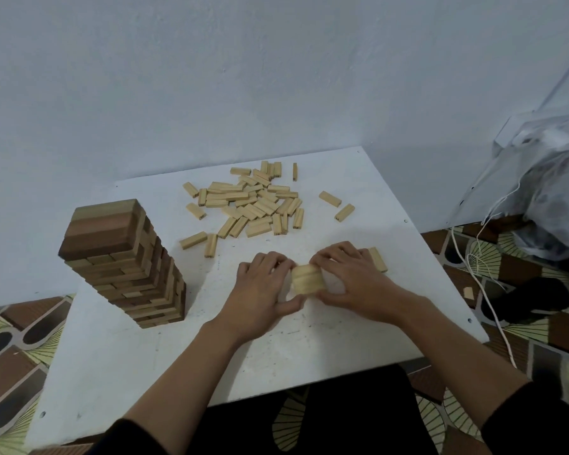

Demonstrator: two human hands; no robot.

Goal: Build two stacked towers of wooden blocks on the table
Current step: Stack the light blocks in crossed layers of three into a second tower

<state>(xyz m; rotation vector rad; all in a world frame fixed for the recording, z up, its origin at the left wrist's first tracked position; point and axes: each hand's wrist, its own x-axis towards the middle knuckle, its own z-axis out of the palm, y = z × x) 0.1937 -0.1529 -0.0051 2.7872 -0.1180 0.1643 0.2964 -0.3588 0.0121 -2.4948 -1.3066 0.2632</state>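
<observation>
Left hand [263,290] and right hand [352,284] grip the stack [307,279] between them; press evenly to square its sides before adding blocks [250,201] from beyond the hands.

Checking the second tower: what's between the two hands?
In the head view, a short stack of pale wooden blocks stands between the left hand and right hand, both holding it.

A black long-sleeved top is worn: the left sleeve [135,436] and right sleeve [539,421] are bunched up near the elbows, leaving the forearms [191,362] bare down to the left grip [260,290] and right grip [352,280]. Below the near edge of the desk [112,356], black cloth [358,415] covers the lap.
</observation>
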